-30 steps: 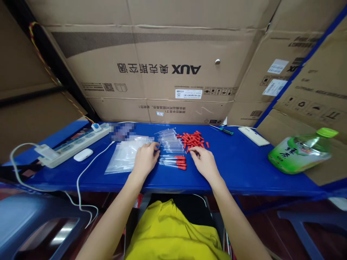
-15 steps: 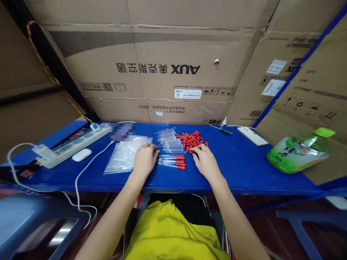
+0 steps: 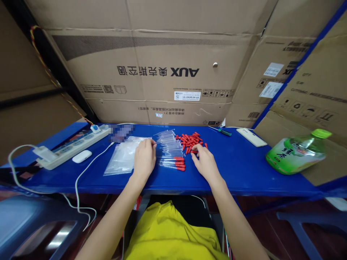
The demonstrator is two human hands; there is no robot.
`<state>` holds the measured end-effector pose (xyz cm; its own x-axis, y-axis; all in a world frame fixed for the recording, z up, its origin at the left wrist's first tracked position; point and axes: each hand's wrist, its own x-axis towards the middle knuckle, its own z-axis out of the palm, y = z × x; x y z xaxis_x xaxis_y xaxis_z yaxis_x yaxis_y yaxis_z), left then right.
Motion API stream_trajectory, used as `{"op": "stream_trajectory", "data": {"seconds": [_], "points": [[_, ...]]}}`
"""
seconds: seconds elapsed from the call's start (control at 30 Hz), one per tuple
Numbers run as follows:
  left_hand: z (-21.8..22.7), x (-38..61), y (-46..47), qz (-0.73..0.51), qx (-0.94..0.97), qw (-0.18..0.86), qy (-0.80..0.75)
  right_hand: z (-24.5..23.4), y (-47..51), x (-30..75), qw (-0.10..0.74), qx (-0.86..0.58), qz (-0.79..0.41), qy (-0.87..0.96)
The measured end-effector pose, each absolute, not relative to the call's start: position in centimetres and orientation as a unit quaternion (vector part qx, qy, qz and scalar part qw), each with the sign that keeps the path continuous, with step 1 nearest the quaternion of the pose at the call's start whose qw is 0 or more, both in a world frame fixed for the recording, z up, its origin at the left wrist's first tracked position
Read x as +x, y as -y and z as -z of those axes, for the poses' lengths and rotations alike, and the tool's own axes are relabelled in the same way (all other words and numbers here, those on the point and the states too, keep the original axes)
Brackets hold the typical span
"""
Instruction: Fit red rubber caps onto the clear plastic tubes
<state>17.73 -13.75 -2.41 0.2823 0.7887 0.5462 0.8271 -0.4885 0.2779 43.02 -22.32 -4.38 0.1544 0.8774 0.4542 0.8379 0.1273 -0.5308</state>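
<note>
My left hand (image 3: 145,157) is closed at the left edge of a pile of clear dropper tubes (image 3: 170,141). Its fingertips pinch one thin tube, mostly hidden behind the fingers. On the other side, my right hand (image 3: 205,160) has thumb and index finger closed on a red rubber bulb at the near edge of the heap of red bulbs (image 3: 189,140). Between the hands lie several droppers with red bulbs fitted (image 3: 179,163), side by side, bulbs pointing right. Clear plastic bags (image 3: 119,160) lie flat beside my left hand, partly covered by it.
A power strip (image 3: 78,144), a white earbud case (image 3: 82,156) and a white cable (image 3: 89,168) are at the left. Toward the right are a green screwdriver (image 3: 225,132), a pale phone (image 3: 251,137) and a green-labelled bottle (image 3: 295,153). Cardboard (image 3: 151,47) stands behind the blue table (image 3: 233,177).
My left hand has drawn slightly left and up from the tube pile, its fingers now closer together. The right fingers have curled in at the near edge of the bulb heap.
</note>
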Motion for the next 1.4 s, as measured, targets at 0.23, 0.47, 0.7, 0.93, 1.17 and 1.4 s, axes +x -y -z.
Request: {"op": "stream_trajectory", "data": {"seconds": [0.23,0.47,0.7,0.93,1.17,1.4], "points": [[1.7,19.1,15.3,0.393,-0.841,-0.145,0.341,3.0,22.5,41.8,0.507,-0.573,-0.162,0.623],[1.9,20.7,17.3,0.352,-0.868,-0.204,0.283,2.5,22.7,41.1,0.633,-0.482,-0.272,0.542],[1.6,21.4,18.7,0.357,-0.846,-0.253,0.306,2.2,23.4,39.8,0.640,-0.451,-0.286,0.553],[2.0,21.8,18.3,0.381,-0.846,-0.235,0.290,2.2,23.6,39.2,0.630,-0.466,-0.250,0.568],[2.5,21.9,18.1,0.405,-0.847,-0.199,0.282,2.3,23.7,39.2,0.617,-0.476,-0.201,0.594],[2.4,21.9,18.2,0.398,-0.846,-0.226,0.274,2.3,23.8,39.1,0.615,-0.471,-0.188,0.604]]}}
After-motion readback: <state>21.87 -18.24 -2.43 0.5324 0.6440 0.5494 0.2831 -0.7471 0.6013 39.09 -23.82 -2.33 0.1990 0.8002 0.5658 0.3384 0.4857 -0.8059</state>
